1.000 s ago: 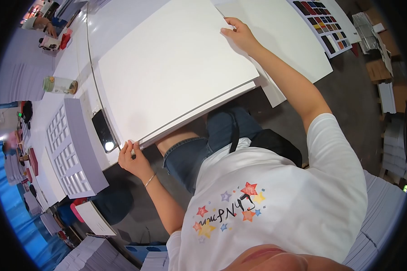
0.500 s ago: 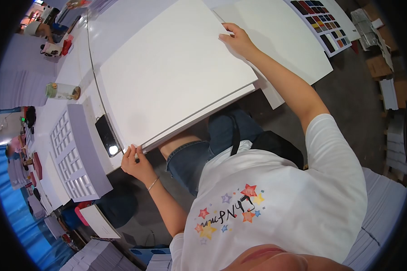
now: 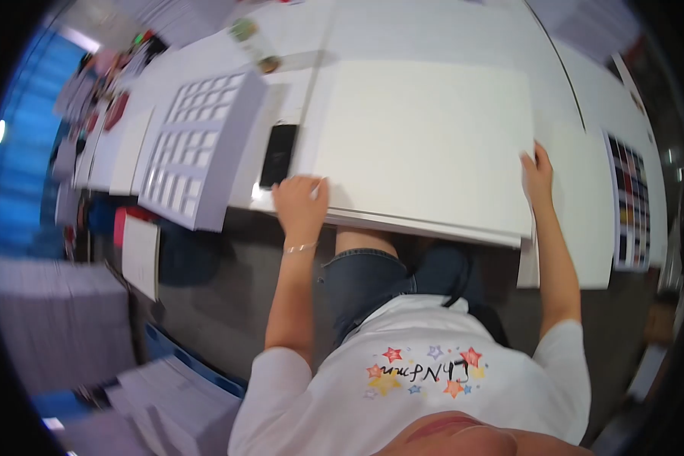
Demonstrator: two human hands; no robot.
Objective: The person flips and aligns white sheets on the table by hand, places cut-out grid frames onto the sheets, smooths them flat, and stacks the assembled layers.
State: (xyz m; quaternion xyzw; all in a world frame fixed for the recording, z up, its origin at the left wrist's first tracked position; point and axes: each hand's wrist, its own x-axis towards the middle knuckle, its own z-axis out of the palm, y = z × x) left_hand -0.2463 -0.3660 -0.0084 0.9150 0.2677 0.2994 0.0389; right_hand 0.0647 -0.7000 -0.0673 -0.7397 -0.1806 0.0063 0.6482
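Grip: L hand, R hand at 1 brd; 1 phone nr L.

The board lies on the table at the centre of the frame. The left hand is at its lower left corner, the right hand at its right edge. Just left of the board lies the phone, with the cutout panel farther left. The jar is above the phone, near the top. Right of the board comes the sheet, then the swatch card. In the lower left of the frame are 2 paper stacks, below the panel.
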